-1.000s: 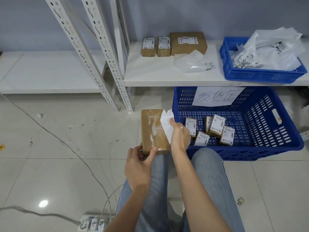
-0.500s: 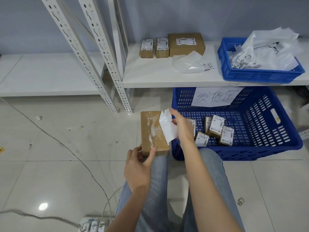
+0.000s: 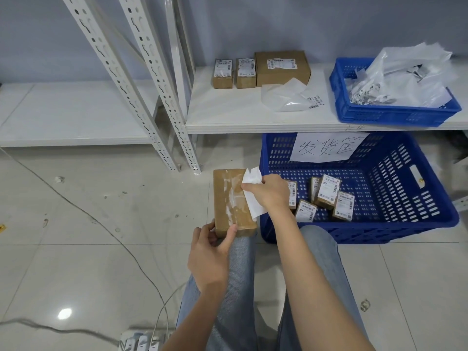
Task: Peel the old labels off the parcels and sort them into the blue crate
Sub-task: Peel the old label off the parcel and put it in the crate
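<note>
Resting on the left knee at the frame's centre, a brown cardboard parcel [image 3: 234,202] is steadied at its near end by the left hand [image 3: 210,254], thumb and fingers curled round the corner. Its long axis runs toward 12 o'clock. At 2 o'clock from that grip, a white label [image 3: 253,196] is pinched by the right hand [image 3: 269,193], most of it lifted clear of the parcel's right edge. The blue crate [image 3: 405,224], holding five small labelled parcels [image 3: 326,192], is seen at 3 o'clock, nearer the right hand. Three more boxes [image 3: 282,68] wait on the white shelf [image 3: 240,115] beyond.
</note>
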### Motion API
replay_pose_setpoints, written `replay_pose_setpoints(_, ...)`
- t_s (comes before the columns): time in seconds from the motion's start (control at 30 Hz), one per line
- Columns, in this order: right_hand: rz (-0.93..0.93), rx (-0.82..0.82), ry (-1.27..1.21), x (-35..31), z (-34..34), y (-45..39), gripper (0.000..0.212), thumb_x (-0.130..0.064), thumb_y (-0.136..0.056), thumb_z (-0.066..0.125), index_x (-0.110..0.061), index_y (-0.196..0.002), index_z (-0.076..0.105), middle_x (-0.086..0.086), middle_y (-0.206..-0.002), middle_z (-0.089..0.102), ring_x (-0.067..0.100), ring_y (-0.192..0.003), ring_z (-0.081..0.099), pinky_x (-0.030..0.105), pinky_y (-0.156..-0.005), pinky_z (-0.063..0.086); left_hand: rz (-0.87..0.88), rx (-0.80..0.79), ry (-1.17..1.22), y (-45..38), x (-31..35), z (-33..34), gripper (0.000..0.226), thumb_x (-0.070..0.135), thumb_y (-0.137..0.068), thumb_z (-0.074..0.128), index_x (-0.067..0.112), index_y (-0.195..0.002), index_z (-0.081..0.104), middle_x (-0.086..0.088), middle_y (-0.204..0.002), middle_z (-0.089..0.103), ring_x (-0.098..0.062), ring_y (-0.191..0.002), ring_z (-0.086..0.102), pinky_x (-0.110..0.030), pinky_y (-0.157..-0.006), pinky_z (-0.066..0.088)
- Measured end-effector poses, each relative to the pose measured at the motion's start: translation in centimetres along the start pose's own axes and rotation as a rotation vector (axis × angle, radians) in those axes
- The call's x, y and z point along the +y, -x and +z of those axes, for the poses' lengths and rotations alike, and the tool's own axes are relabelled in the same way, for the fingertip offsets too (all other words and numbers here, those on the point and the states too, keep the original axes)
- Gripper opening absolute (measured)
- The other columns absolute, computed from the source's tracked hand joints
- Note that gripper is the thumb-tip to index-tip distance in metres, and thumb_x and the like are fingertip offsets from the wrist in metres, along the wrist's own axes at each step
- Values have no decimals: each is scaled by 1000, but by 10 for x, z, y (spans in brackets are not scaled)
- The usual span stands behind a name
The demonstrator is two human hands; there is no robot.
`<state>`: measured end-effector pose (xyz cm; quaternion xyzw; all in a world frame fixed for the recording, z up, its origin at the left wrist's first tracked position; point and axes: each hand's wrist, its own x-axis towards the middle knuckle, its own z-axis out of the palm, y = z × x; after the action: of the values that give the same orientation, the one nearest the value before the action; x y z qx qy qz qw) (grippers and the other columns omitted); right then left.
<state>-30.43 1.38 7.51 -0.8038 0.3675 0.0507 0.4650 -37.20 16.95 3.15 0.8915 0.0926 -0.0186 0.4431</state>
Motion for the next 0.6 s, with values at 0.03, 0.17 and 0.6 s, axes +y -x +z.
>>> replay_pose_setpoints(0.03, 1, -11, -25, 2, -1, 0, 27, -34, -81, 73, -8, -82, 62, 3, -82, 60, 18, -74, 55, 24, -49, 31, 1, 0, 2, 0, 0, 0, 58, 75, -70, 50, 28, -99, 66, 18, -87, 57, 11, -73, 56, -4, -58, 34)
replay_pose_setpoints(0.17, 48, -40, -148, 6, -4, -1, 26, -29, -83, 71, -4, -88, 65, 7, -93, 64, 22, -83, 59, 30, -65, 46, -2, -5, 18, -1, -2, 1, 58, 74, -72, 51, 26, -99, 67, 18, -87, 57, 11, -74, 56, -6, -58, 34)
replay_pose_setpoints(0.6, 71, -128, -352, 9, 3, 2, 21, -40, -85, 68, -20, -88, 63, 1, -102, 68, 19, -97, 64, 43, -95, 51, 5, 11, 13, 0, 0, 0, 70, 80, -69, 43, 24, -102, 68, 18, -88, 57, 9, -74, 57, -6, -58, 32)
